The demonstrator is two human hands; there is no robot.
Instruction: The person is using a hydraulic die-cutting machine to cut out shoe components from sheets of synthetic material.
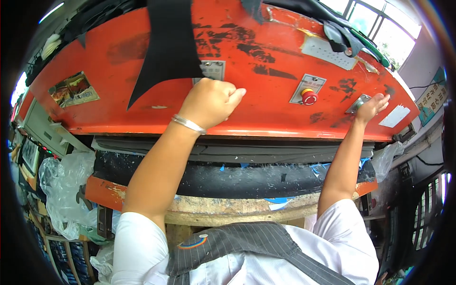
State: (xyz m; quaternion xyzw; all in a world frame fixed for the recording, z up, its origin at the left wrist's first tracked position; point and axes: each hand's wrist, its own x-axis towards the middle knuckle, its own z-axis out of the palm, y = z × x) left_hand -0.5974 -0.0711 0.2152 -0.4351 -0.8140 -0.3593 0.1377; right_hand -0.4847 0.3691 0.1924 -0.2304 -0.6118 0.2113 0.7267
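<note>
My left hand [209, 102], a bracelet at its wrist, is closed in a fist against the red machine front [256, 107]. It covers the lower part of a metal control plate [213, 70]; whether a button lies beneath it is hidden. At the far right, my right hand [373, 108] lies with fingers stretched out over a small metal switch plate [357, 103], its palm side hidden. A black sheet with a pointed corner [168, 45] hangs over the front, its lower edge just above my left fist.
Between my hands sits a red emergency stop button [309, 98]. Layered grey sheets [237, 153] lie in the gap below the machine front, behind a black padded ledge [228, 178] with blue scraps. A worn wooden board [209, 206] runs nearest me. Clear plastic bags [64, 190] hang at left.
</note>
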